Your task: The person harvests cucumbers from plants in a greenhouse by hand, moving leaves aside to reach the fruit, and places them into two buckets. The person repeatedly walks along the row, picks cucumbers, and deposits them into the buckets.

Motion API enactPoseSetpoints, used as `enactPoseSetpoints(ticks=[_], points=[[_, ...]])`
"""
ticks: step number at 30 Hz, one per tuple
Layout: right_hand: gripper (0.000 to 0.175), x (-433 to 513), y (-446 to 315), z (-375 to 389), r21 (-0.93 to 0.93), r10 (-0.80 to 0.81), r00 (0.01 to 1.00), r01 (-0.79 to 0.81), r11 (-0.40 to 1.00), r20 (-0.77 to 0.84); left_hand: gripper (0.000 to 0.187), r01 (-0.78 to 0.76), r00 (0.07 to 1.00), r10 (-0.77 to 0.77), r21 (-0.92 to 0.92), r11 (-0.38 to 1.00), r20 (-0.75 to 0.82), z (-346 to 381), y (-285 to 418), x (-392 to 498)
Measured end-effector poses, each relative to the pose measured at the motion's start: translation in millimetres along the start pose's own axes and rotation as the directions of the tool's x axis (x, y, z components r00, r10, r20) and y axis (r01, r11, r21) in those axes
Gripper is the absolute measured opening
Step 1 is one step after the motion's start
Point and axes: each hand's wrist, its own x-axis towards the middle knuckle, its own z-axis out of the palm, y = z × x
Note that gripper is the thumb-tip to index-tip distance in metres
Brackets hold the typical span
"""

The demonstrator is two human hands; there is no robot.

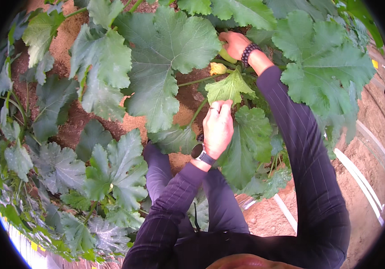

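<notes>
My left hand (217, 129), with a dark watch at the wrist, pinches the lower edge of a young light-green squash leaf (227, 88) between thumb and fingers. Farther up, my right hand (236, 45), with a dark bead bracelet (249, 53), is curled over a pale green squash fruit (227, 56). A large leaf (170, 62) hides part of its fingertips. A yellow, closed squash flower (218, 68) sits just below that fruit. Thick green stems meet near the right wrist.
Broad squash leaves surround me, including a large one (323, 60) at right and silvery-veined ones (61, 166) at lower left. Brown soil (135, 122) shows between the plants. White strips (359, 183) lie across the bare ground at right. My legs (224, 201) stand among the leaves.
</notes>
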Motion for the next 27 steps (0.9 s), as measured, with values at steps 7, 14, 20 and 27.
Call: enactPoseSetpoints(ticks=[7, 14, 20, 27], points=[[0.046, 85.7, 36.9, 48.1, -0.318, -0.217, 0.942, 0.294, 0.901, 0.254, 0.032, 0.023, 0.999, -0.025, -0.083, 0.996, -0.025, 1.4, -4.1, 0.7], [0.054, 126.8, 51.0, 59.1, -0.456, -0.323, 0.879, 0.461, 0.761, 0.35, 0.034, 0.04, 0.999, -0.04, -0.086, 0.996, 0.005, 6.4, -9.0, -2.3], [0.064, 129.7, 29.3, 52.0, -0.538, -0.271, 0.832, 0.527, 0.658, 0.483, 0.041, 0.02, 1.0, -0.019, -0.096, 0.995, 0.008, 11.7, -9.7, -0.9], [0.066, 101.2, 31.8, 6.6, -0.344, -0.16, 0.828, 0.388, 0.855, 0.537, 0.037, 0.023, 0.999, -0.02, -0.074, 0.997, 0.05, 6.8, -7.0, -0.6]])
